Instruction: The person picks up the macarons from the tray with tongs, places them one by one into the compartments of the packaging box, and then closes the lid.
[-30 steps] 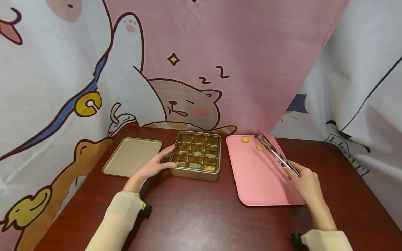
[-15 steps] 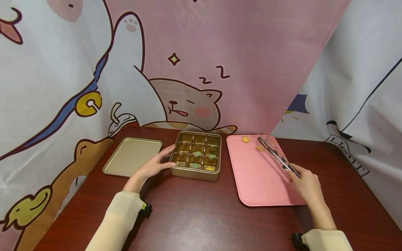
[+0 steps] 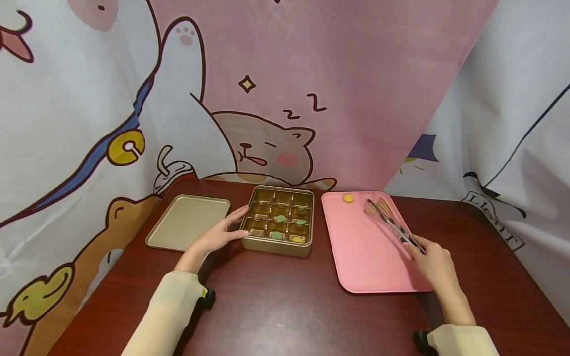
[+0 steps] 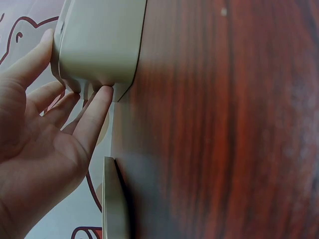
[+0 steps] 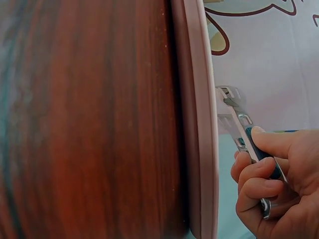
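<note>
Metal tongs [image 5: 256, 145] in the right grip [image 3: 436, 262]

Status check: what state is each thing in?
Square gold metal tin: open, partly filled.
Square gold metal lid: off, lying flat.
Pink rectangular tray: lying flat.
Silver metal tongs: arms apart.
Small round yellow piece: loose on tray.
Second yellow piece: at tongs' tips, contact unclear.
Left grip: touching tin.
Right grip: holding tongs.
</note>
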